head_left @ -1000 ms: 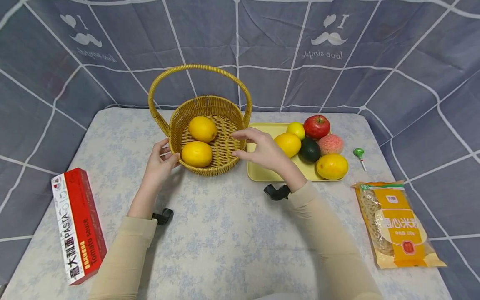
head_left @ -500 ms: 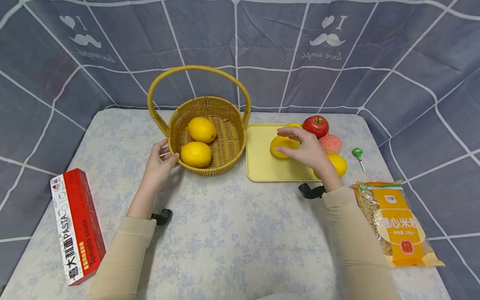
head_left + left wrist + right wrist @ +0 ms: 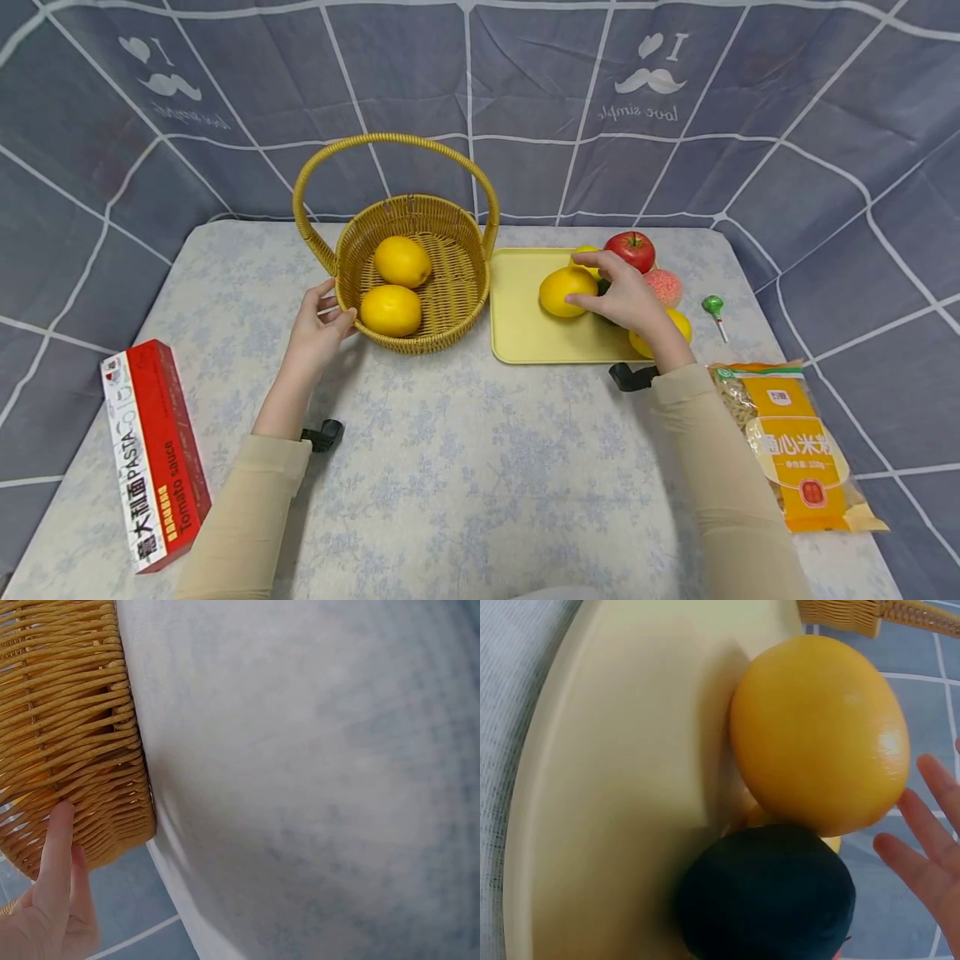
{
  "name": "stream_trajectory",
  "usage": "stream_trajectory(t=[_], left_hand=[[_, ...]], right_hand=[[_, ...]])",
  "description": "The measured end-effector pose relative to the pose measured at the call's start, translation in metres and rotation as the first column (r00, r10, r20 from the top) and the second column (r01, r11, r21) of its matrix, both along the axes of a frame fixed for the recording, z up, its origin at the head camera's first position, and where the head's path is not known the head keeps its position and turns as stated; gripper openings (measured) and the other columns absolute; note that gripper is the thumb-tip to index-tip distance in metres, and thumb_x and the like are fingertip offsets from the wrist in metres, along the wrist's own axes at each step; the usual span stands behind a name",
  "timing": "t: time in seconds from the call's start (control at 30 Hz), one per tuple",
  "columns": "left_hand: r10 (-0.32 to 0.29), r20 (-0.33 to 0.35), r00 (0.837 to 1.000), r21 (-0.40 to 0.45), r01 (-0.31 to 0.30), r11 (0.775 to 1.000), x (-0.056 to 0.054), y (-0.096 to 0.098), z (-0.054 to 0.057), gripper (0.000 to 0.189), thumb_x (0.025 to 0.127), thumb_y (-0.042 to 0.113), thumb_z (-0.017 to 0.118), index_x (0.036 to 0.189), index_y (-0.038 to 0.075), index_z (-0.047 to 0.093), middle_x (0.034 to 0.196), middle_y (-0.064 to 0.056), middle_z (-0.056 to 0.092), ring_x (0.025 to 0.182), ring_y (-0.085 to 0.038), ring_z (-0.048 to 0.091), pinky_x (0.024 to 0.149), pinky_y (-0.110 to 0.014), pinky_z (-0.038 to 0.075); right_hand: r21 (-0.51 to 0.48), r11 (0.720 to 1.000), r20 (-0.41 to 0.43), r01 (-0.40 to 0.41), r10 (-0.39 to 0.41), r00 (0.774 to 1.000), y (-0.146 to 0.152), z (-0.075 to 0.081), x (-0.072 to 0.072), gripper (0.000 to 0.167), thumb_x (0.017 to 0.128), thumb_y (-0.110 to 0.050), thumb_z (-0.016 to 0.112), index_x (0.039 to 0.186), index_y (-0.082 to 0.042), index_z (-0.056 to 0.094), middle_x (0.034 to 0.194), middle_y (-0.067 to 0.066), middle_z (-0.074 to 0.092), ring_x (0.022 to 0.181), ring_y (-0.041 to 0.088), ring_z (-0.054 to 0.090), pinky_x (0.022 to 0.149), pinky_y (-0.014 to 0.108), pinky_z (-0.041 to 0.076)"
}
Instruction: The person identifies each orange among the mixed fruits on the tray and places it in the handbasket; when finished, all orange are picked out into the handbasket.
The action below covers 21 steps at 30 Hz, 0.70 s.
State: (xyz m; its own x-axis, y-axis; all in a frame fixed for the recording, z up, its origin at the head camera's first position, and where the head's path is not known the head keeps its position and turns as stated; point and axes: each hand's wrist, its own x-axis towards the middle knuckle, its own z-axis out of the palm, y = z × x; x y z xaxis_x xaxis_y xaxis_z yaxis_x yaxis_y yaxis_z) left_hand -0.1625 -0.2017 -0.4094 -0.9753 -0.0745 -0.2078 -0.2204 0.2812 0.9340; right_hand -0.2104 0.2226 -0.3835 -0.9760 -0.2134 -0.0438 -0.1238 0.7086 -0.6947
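Note:
My left hand (image 3: 318,325) is at the near left of the woven basket (image 3: 468,321), its fingertips against the outer wall and its thumb right at the rim. In the left wrist view, extended fingers (image 3: 56,855) meet the basket's weave (image 3: 82,735). Two yellow oval fruits (image 3: 402,262) lie inside. Over the yellow tray (image 3: 525,346), my right hand (image 3: 630,296) has fingers and thumb spread at the right side of another yellow oval fruit (image 3: 567,292). The right wrist view shows spread fingertips beside this fruit (image 3: 817,735), with a dark green avocado (image 3: 769,896) below it.
A red apple (image 3: 632,252), a pink peach-like fruit (image 3: 666,287) and more yellow fruits share the tray. Further right lie a green lollipop (image 3: 714,307) and a noodle bag (image 3: 806,450). A red pasta box (image 3: 157,454) lies at left; grey checked cloth hangs around the table.
My right hand has moved from above the basket rightward to the tray and come down beside the yellow fruit. The left hand stays at the basket.

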Motion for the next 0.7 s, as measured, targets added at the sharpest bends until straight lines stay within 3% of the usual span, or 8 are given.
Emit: stream_trajectory(t=[0.23, 0.7], left_hand=[[-0.003, 0.001, 1.0, 0.012, 0.003, 1.0, 0.0, -0.001, -0.001, 0.068, 0.103, 0.016, 0.048, 0.159, 0.016, 0.01, 0.151, -0.022, 0.027, 0.137, -0.033, 0.041, 0.105, -0.045, 0.051], [-0.011, 0.012, 1.0, 0.043, 0.011, 0.999, -0.002, -0.003, -0.002, 0.068, 0.103, 0.016, 0.048, 0.159, 0.016, 0.01, 0.152, -0.022, 0.026, 0.138, -0.032, 0.04, 0.105, -0.044, 0.05]], right_hand=[[0.099, 0.993, -0.01, -0.065, 0.067, 0.998, 0.0, -0.007, -0.006, 0.068, 0.083, -0.027, 0.08, 0.141, -0.008, 0.051, 0.149, 0.017, 0.043, 0.136, 0.036, 0.04, 0.118, 0.053, 0.033], [0.221, 0.967, 0.047, -0.129, 0.122, 0.991, -0.005, -0.017, -0.014, 0.082, 0.08, -0.021, 0.082, 0.149, -0.006, 0.039, 0.153, 0.017, 0.037, 0.142, 0.039, 0.031, 0.119, 0.06, 0.027]])
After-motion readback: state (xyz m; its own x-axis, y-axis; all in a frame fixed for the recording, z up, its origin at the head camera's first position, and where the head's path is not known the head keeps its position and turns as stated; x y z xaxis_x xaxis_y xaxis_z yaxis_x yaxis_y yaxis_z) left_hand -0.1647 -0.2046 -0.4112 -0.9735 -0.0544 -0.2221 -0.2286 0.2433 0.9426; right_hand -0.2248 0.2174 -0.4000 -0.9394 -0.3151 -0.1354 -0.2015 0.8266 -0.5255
